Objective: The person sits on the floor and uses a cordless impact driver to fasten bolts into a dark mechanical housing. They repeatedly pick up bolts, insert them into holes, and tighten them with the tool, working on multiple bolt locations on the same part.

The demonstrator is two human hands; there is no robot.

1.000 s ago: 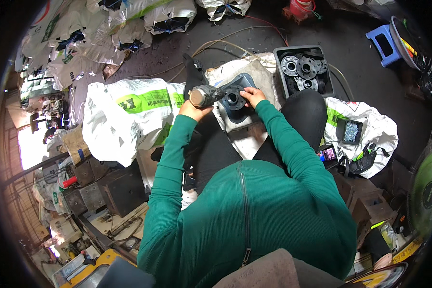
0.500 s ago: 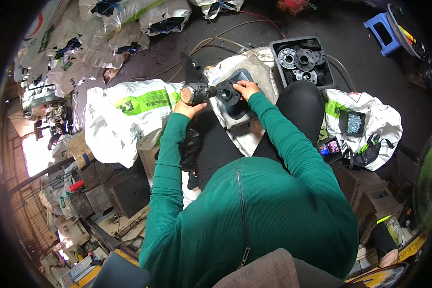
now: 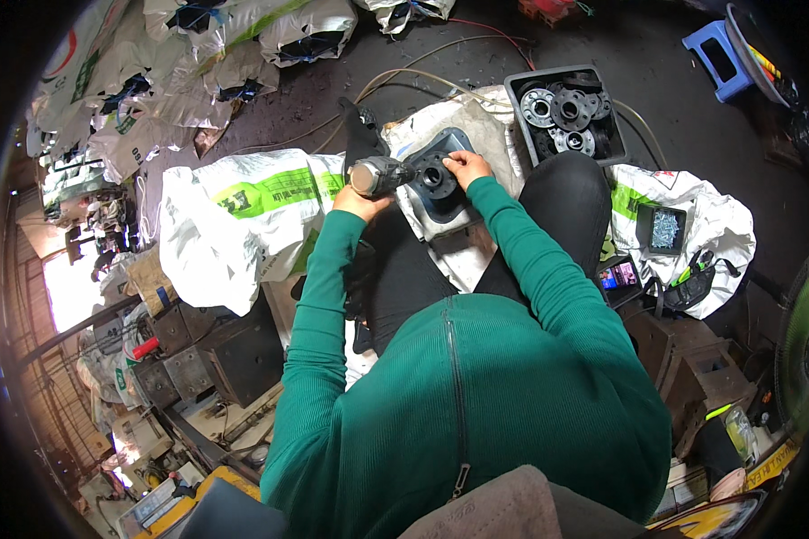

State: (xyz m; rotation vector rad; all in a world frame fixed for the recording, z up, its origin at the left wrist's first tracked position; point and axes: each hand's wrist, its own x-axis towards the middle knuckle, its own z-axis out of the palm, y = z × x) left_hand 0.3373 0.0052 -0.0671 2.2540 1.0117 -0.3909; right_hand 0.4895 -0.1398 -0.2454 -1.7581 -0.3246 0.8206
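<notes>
1. The left hand [image 3: 358, 203] is clenched around a grey power tool [image 3: 379, 175], just above the middle of the frame, with the tool's nose pointing right at a dark round flange [image 3: 436, 176].
2. The flange sits on a blue-grey moulded plate [image 3: 440, 184] lying on the person's lap, over a white sack.
3. The right hand [image 3: 465, 167] presses its fingers on the flange's right edge, holding it down.
4. Just beyond the plate's upper right edge, a grey tray [image 3: 521, 121] of black flanges stands on the dark floor [image 3: 333, 99].
5. To the left a white and green sack [image 3: 243, 216] crowds close to the left forearm.
6. Open floor lies only above the tool, crossed by cables; a blue stool [image 3: 715, 58] stands in the upper right.
</notes>
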